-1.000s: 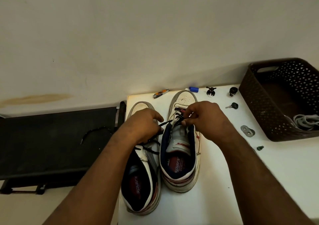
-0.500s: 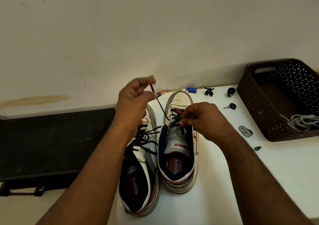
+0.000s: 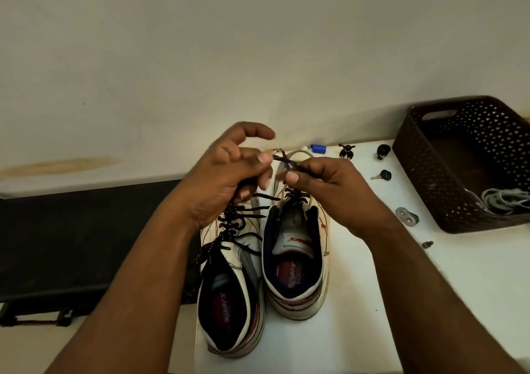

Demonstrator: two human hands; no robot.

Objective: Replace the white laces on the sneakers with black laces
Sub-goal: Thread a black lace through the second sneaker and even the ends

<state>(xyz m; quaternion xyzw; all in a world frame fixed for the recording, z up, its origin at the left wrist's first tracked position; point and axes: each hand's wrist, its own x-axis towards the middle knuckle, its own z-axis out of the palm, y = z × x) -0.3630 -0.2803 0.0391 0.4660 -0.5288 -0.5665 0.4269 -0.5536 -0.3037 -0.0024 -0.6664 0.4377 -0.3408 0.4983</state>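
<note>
Lace ends: we pinch the two black lace ends [image 3: 286,164], crossed, above the right sneaker [image 3: 298,259].
Left hand [image 3: 229,178]: fingers pinching one end, at 9 o'clock of the crossing.
Right hand [image 3: 329,187]: fingers pinching the other, at 3 o'clock.
Next eyelets: at 6 o'clock, below both hands, we judge.

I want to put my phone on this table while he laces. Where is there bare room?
Bare tabletop lies right of the right sneaker, below the small screw and basket. The far edge is crowded: blue piece, key, metal plate. The left sneaker fills the left edge.
</note>
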